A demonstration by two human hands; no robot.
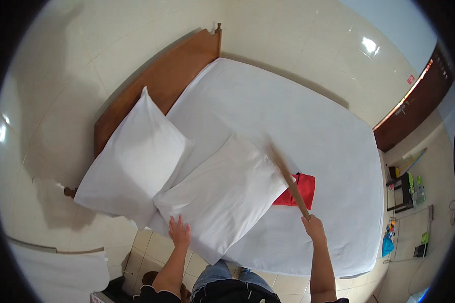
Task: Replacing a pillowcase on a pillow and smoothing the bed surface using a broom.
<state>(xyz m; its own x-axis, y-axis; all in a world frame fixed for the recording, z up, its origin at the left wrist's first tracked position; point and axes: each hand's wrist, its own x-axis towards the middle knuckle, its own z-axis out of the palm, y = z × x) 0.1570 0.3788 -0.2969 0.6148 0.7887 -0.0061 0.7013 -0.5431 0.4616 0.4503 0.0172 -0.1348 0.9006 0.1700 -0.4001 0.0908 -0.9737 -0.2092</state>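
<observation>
My right hand (314, 227) is closed around the lower end of a long, thin brown stick-like tool (297, 197), whose far end is blurred over a white pillow (227, 189). That pillow lies flat on the bed. My left hand (179, 231), fingers spread, rests at the pillow's lower left edge. A second white pillow (136, 151) leans against the wooden headboard (167, 68). Partly under the flat pillow's right corner is a folded red cloth (306, 189) with a dark edge. A white sheet (273, 98) covers the mattress.
Tiled walls border the bed at the headboard and far side. A dark wooden door (413, 110) stands at the right, near a small black table (404, 193) with bottles. A blue bag (388, 244) is beyond the bed's foot. White fabric (60, 269) lies at lower left.
</observation>
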